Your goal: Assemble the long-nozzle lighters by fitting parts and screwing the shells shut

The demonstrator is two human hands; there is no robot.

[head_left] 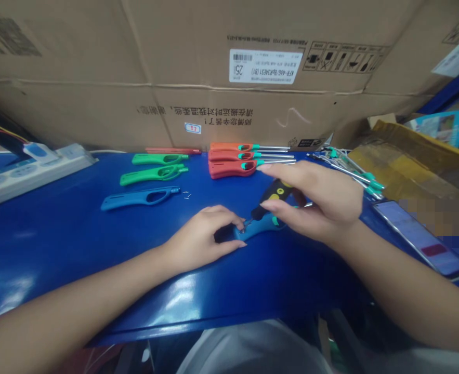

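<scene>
My left hand (204,236) pinches the rear end of a blue gas lighter (258,228) that lies on the blue table (77,254). A black and yellow screwdriver (276,195) is in my right hand (323,200), its fingers closed round the handle. The screwdriver leans over the lighter, its tip at the lighter's rear end beside my left fingertips. My right hand partly covers the front of this lighter. Small screws (186,195) lie to the left, by a blue lighter shell (141,198).
Two green shells (153,175) and a red one (172,150) lie at back left. Assembled orange and red lighters (231,169) lie at the back middle. Metal lighter tubes (356,174) are piled right, near a phone (424,239). A power strip (34,171) and cardboard wall (190,57) border the table.
</scene>
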